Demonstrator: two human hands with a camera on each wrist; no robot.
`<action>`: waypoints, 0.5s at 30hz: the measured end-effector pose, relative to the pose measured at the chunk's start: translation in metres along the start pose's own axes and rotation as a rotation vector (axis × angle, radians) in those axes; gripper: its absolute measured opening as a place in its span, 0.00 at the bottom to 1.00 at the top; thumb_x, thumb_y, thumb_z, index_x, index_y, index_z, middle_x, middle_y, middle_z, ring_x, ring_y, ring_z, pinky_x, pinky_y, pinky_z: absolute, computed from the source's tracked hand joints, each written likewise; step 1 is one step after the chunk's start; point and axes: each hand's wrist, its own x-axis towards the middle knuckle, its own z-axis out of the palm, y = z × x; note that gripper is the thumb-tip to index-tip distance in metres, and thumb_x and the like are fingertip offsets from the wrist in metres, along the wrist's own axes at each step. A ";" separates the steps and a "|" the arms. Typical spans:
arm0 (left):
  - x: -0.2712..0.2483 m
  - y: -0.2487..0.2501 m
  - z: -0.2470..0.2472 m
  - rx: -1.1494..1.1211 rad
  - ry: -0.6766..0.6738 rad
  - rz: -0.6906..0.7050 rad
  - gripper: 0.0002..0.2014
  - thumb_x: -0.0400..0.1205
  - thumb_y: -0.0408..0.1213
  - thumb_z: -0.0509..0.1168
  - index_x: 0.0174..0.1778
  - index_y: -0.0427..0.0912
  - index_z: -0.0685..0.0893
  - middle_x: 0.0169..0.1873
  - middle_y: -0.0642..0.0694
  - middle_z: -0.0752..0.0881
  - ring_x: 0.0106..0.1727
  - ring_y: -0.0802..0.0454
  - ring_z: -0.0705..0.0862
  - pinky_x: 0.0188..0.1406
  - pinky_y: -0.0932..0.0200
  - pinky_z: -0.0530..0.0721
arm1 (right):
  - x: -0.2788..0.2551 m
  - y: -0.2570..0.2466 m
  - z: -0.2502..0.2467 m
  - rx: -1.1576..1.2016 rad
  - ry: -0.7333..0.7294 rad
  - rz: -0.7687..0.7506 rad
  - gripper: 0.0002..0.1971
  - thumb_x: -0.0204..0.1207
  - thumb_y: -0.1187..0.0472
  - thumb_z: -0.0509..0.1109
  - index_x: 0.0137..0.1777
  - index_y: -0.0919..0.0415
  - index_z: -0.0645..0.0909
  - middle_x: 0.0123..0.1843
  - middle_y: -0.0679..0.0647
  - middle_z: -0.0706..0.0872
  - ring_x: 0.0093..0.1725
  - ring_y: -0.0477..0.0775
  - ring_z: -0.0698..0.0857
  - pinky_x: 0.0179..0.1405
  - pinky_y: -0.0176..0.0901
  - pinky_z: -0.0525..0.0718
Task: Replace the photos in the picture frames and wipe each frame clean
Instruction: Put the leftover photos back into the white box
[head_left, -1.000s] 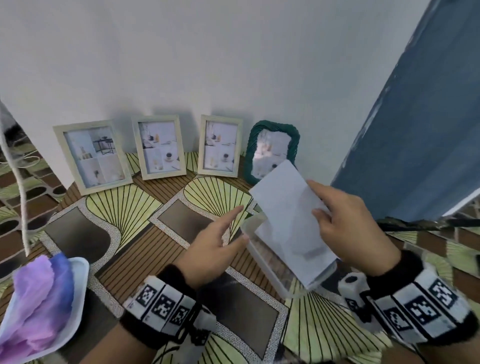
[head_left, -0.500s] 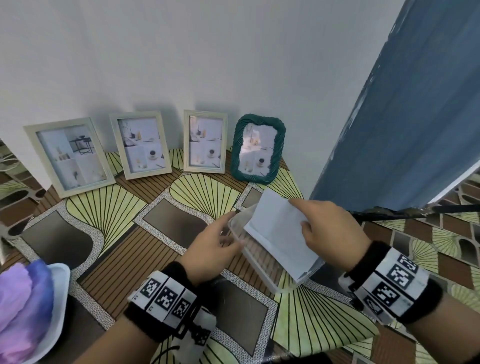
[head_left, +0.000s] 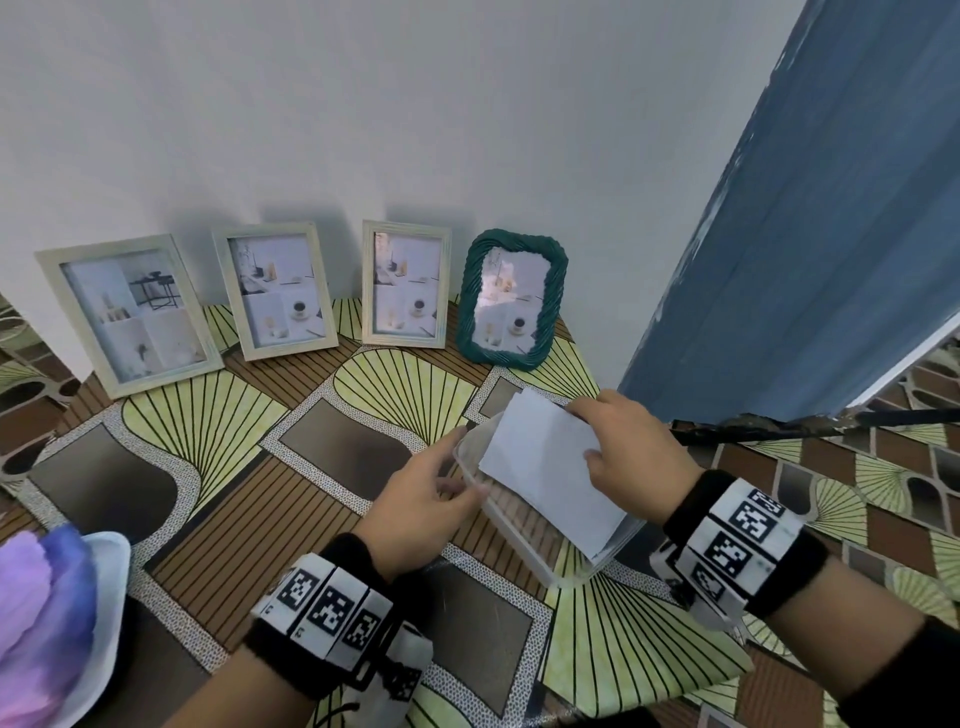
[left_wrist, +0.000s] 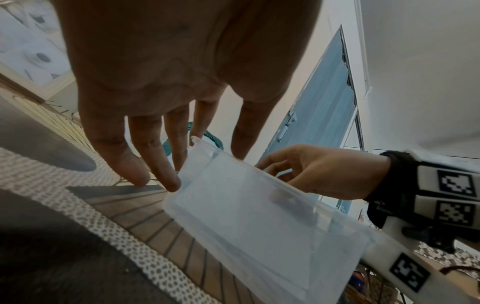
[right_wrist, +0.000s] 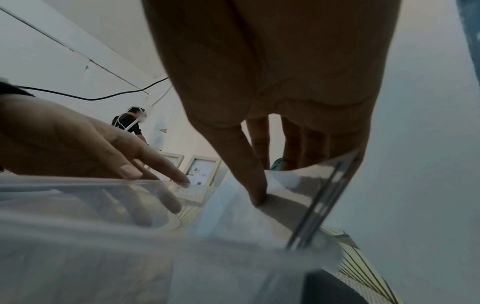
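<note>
While my right hand (head_left: 631, 457) pinches the white photo sheets (head_left: 545, 467), thumb on top and fingers behind, the stack sits tilted with its lower edge inside the clear plastic box (head_left: 524, 535) on the patterned worktop (head_left: 218, 467). My left hand (head_left: 415, 499) lies with straight fingers against the box's near wall, gripping nothing. Four frames stand against the wall, well apart from the box: three pale ones and the green braided frame (head_left: 511, 301). Judgement: I am either drawing or returning the sheets; I cannot tell which. To do it well I should keep the box braced, move the stack along its own slope, hold it by the edges, and avoid bending it on the rim
</note>
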 end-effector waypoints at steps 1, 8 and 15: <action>0.000 0.000 0.000 0.001 -0.001 -0.002 0.36 0.80 0.48 0.72 0.82 0.60 0.62 0.67 0.67 0.80 0.60 0.65 0.84 0.62 0.63 0.81 | 0.001 -0.001 0.001 0.014 0.003 -0.013 0.23 0.77 0.71 0.64 0.70 0.53 0.75 0.57 0.54 0.78 0.54 0.59 0.82 0.52 0.51 0.83; 0.003 0.001 -0.001 0.046 0.012 0.009 0.35 0.78 0.43 0.73 0.81 0.57 0.67 0.67 0.56 0.81 0.55 0.59 0.87 0.54 0.64 0.85 | 0.008 0.002 0.009 0.041 0.037 -0.087 0.27 0.79 0.69 0.65 0.75 0.46 0.71 0.55 0.51 0.75 0.51 0.57 0.80 0.46 0.44 0.79; 0.000 0.007 0.000 0.079 0.039 -0.011 0.33 0.78 0.44 0.73 0.79 0.57 0.70 0.63 0.63 0.83 0.52 0.65 0.87 0.53 0.68 0.83 | 0.005 0.004 0.020 -0.088 0.087 -0.080 0.25 0.79 0.65 0.67 0.76 0.51 0.74 0.54 0.51 0.73 0.53 0.55 0.77 0.46 0.46 0.80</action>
